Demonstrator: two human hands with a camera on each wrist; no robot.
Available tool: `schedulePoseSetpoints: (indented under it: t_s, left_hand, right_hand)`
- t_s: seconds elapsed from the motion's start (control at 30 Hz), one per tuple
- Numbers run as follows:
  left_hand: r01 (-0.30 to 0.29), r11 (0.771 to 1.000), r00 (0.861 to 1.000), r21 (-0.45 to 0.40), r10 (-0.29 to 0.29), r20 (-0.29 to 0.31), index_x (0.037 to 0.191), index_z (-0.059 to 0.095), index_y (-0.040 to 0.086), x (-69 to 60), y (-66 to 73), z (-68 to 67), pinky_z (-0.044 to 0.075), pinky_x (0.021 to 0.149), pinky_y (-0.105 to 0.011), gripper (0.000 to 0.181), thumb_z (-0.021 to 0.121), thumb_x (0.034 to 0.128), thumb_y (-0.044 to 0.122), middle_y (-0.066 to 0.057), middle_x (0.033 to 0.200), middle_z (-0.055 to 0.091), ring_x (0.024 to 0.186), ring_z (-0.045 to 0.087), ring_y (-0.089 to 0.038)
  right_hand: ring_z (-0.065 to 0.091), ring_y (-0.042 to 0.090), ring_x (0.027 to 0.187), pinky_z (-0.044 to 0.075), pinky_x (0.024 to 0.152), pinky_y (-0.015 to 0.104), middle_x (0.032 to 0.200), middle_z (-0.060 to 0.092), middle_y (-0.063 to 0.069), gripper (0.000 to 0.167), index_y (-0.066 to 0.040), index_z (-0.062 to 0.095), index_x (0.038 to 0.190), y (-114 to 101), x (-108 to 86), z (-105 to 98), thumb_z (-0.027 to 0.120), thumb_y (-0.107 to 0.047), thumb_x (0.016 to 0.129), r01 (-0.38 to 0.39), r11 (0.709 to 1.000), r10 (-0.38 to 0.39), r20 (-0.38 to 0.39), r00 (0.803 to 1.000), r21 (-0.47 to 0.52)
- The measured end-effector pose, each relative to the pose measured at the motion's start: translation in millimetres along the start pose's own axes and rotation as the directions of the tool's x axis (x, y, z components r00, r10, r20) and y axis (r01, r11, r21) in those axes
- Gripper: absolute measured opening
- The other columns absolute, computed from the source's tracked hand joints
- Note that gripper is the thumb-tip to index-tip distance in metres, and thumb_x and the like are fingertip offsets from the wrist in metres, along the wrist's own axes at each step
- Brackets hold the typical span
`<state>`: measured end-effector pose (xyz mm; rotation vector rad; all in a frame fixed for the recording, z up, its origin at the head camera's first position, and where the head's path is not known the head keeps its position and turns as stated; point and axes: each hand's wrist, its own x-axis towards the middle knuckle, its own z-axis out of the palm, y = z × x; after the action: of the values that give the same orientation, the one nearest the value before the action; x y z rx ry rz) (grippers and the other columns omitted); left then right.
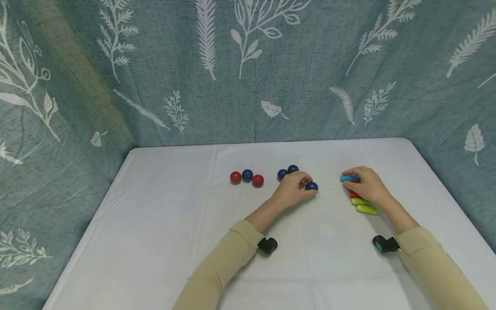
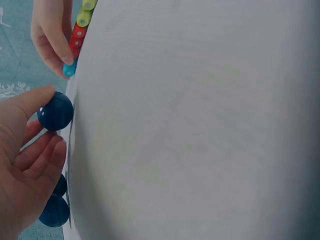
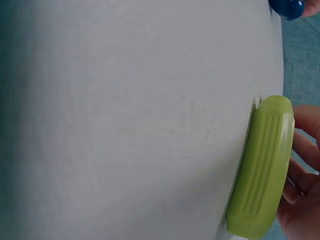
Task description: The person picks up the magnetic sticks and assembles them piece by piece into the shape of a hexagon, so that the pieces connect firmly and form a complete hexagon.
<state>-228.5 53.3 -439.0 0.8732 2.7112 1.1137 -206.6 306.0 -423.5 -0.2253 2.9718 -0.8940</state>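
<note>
My left hand (image 1: 291, 189) pinches a dark blue ball (image 1: 311, 186) between thumb and fingers; the left wrist view shows the same ball (image 2: 55, 111) at the fingertips. Just behind that hand lie two more blue balls (image 1: 282, 174). At the right, my right hand (image 1: 368, 184) grips a light blue piece (image 1: 349, 178) by its ends, at the far end of a row. Red pieces (image 1: 354, 194), partly covered by the hand, and two yellow-green pieces (image 1: 367, 209) follow toward me. A ribbed yellow-green piece (image 3: 262, 167) fills the front of the right wrist view.
Left of my left hand, a blue ball (image 1: 247, 175) sits between two red balls (image 1: 235, 178) on the white-covered table (image 1: 155, 241). A patterned green-blue curtain (image 1: 232, 107) hangs behind the table's far edge. Black devices (image 1: 268, 246) show beside both wrists.
</note>
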Motion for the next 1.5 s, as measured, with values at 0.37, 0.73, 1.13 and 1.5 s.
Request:
schedulePoseSetpoints:
  t_s: [0.37, 0.73, 1.13, 1.5]
  left_hand:
    - [-0.011, 0.998, 1.000, -0.057, 0.011, -0.010, 0.115, 0.068, 0.007, -10.4, -5.1, -0.4, 0.045, 0.076, -0.016, 0.035, 0.078, 0.0842, 0.022, -0.004, 0.102, 0.066, 0.090, 0.058, -0.012]
    - [0.001, 0.999, 1.000, -0.052, -0.001, -0.015, 0.114, 0.070, 0.007, -33.9, -14.5, -10.9, 0.045, 0.075, -0.017, 0.037, 0.080, 0.0820, 0.022, -0.004, 0.099, 0.064, 0.086, 0.057, -0.011]
    - [0.052, 0.989, 0.998, -0.141, -0.055, -0.016, 0.109, 0.069, 0.004, -75.7, -20.5, -28.5, 0.049, 0.075, -0.019, 0.033, 0.080, 0.0809, 0.017, -0.005, 0.095, 0.066, 0.085, 0.060, -0.014]
    - [0.059, 0.993, 0.998, -0.100, -0.062, -0.025, 0.108, 0.069, 0.006, -124.4, -26.2, -44.9, 0.048, 0.070, -0.020, 0.032, 0.080, 0.0813, 0.020, 0.001, 0.087, 0.062, 0.078, 0.056, -0.011]
  right_hand:
    - [0.047, 0.047, 0.116, 0.039, 0.095, 0.059, 0.125, 0.055, 0.030, 0.031, 0.006, 0.062, 0.122, -7, 7.9, 6, 0.062, -0.007, 0.093, 0.086, 0.996, -0.085, 0.045, 0.995, -0.023]
    - [0.050, 0.045, 0.111, 0.041, 0.091, 0.057, 0.117, 0.060, 0.025, 0.026, 0.005, 0.065, 0.115, -20, 4.2, 15, 0.065, -0.003, 0.091, 0.197, 0.980, -0.196, 0.057, 0.979, -0.004]
    - [0.050, 0.041, 0.111, 0.041, 0.093, 0.055, 0.115, 0.062, 0.019, 0.023, 0.000, 0.068, 0.112, -35, 2.1, 25, 0.066, -0.005, 0.090, 0.239, 0.971, -0.237, 0.111, 0.965, -0.005]
    - [0.055, 0.033, 0.102, 0.046, 0.088, 0.049, 0.110, 0.065, 0.013, 0.023, -0.002, 0.069, 0.110, -56, -9.0, 40, 0.069, -0.002, 0.087, 0.356, 0.934, -0.354, 0.124, 0.927, 0.003]
